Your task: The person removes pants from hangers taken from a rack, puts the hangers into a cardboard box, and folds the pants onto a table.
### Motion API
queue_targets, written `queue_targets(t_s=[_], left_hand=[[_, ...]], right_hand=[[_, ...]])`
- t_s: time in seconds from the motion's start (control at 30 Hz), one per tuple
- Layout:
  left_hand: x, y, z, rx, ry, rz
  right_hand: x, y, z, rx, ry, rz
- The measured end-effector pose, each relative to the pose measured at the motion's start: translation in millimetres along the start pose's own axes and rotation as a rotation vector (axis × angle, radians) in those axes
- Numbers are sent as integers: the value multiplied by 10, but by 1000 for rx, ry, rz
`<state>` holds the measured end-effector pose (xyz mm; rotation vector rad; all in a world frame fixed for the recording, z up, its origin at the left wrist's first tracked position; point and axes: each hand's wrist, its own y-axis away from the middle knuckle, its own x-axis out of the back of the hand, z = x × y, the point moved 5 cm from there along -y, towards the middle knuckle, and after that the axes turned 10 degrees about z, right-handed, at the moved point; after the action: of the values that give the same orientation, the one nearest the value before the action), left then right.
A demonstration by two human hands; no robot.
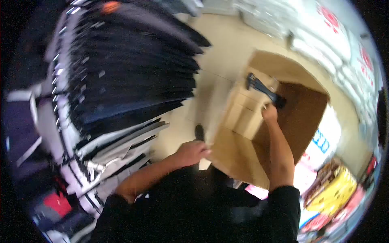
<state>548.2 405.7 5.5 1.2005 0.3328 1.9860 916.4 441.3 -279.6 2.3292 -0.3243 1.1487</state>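
Note:
A large open cardboard box (239, 160) stands in front of me, right of centre. My left hand (193, 153) is closed at the box's near left corner, its fingers on or right beside the edge. Inside the box, my right hand (270, 112) has its fingers closed at the lower end of a dark, long object (260, 87). That object lies slanted over the light cardboard at the bottom; blur hides what exactly it is.
Dark trousers (137, 65) hang in a dense row on a rack at the left, with grey garments below. White plastic-wrapped bundles (320, 48) line the upper right. A yellow package (334, 192) sits among colourful packs at the lower right. Tiled floor (216, 60) shows between rack and box.

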Motion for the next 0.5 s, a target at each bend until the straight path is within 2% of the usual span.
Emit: queue_targets(t_s=[0.03,0.07,0.1,0.13,0.17,0.2,0.33,0.4,0.43,0.47,0.5], left_hand=[[-28,54,-42,-43,20,31],[-24,107,-88,-89,38,67],[68,187,-76,-108,11,66],[174,289,-91,-133,-14,62],[244,398,-178,-157,-10,113],[252,503,-292,-193,-2,155],[513,1039,-823,-250,103,227],[597,1366,-1225,-246,164,323],[560,1494,-1485,-248,206,382],[603,1601,-1715,-254,241,444],[683,1742,-1940,-209,294,476]], right_hand=[[-254,42,105,190,50,-82],[-132,243,-67,131,-6,-129],[-45,443,-238,176,-5,-135],[64,707,-394,169,-275,-61],[243,960,-659,122,-226,-172],[222,1154,-691,42,-295,-183],[707,2115,-1285,130,-355,-59],[677,2458,-1190,-57,-495,80],[817,2663,-1406,28,-440,129],[961,2897,-1715,89,-437,301],[991,2995,-1881,113,-399,344]])
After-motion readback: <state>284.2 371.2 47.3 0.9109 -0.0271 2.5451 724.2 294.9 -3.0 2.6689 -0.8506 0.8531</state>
